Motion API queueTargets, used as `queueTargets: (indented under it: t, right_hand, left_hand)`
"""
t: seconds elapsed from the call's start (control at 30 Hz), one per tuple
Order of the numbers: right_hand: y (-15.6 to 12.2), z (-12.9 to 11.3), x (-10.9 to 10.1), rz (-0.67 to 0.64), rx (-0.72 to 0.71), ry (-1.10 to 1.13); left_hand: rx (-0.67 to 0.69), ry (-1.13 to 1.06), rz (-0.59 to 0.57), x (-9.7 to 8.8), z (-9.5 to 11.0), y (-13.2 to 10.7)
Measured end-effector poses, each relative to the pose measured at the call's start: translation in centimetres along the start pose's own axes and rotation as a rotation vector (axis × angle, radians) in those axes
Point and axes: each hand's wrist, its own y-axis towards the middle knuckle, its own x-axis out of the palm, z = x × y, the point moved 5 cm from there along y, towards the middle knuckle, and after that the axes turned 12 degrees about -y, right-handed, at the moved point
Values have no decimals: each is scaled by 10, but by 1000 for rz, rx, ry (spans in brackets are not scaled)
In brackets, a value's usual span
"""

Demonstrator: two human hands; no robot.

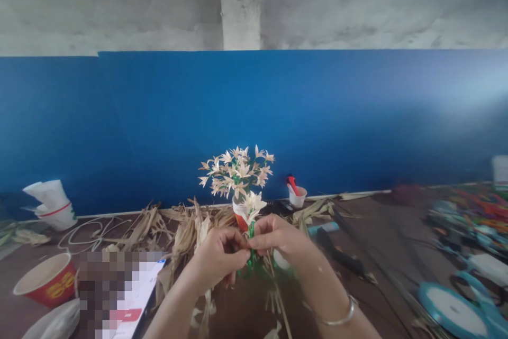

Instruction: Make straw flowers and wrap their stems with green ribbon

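My left hand (217, 259) and my right hand (278, 237) meet over the table, both pinched on the green stem (251, 246) of a small cream husk flower (254, 203). The flower head stands upright just above my fingertips. Right behind it, a red and white paper cup (239, 216) holds a bunch of finished cream flowers (236, 170). A silver bangle (337, 318) sits on my right wrist.
Dried corn husks (182, 225) lie strewn behind my hands. A red paper bowl (45, 279) and stacked cups (53, 204) are at the left. A small cup with a red tool (297, 193), a black glue gun (341, 254) and teal ribbon spools (456, 307) lie to the right. A blue wall panel (357, 117) backs the table.
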Motion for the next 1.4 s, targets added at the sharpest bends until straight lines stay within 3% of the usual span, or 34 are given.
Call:
queueTargets:
  t: [0.27,0.57,0.67,0.83,0.97,1.2,1.4]
  right_hand:
    - [-2,-5,0,26,3,-45]
    - [-6,-11,-4,240,71,-296]
    - [-3,-9,-1,180,44,-172]
    - [2,0,5,-62,-20,149]
    - [2,2,8,-188,-82,244]
    - [1,2,8,-162,-75,226]
    - [1,-6,6,-9,-76,108]
  left_hand:
    - [-28,-161,-97,0,-6,2]
    - [-24,61,74,-6,-8,5]
    - [-9,-42,74,-5,-7,4]
    - [-59,-443,-103,6,-6,3]
    - [-77,-533,-148,10,-7,2]
    - [-100,-583,-177,14,-8,1]
    - [-39,-429,-118,7,-7,2]
